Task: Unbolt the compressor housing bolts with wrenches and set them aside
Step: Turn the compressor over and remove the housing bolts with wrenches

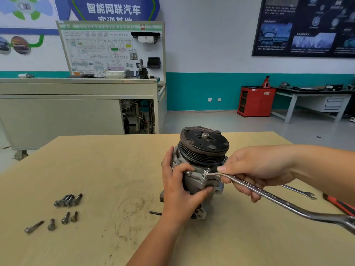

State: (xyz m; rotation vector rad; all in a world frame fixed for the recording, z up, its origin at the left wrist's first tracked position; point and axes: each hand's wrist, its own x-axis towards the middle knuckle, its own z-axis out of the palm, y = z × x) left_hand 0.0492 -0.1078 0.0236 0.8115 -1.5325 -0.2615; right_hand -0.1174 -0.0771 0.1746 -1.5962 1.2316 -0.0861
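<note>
- Compressor [204, 148]: upright at mid-table [115, 169], pulley on top.
- Left hand [178, 187]: grips the housing, thumb and fingers curled round it.
- Right hand [257, 169]: holds the wrench [269, 196] near its ring end.
- Wrench ring: seated on a flange bolt [206, 171], not yet out.
- Loose bolts [67, 200]: a cluster and four singles, set well to the left; one more [155, 213] near the left wrist.
- Spare wrench [299, 191]: lying to the right.
- Progress: judged well along; at least this bolt is left.

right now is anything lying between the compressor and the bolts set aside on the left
Only one dark loose bolt, on the tan wooden table close beside the grey metal compressor; nothing else visible before the set-aside steel bolts.
</note>
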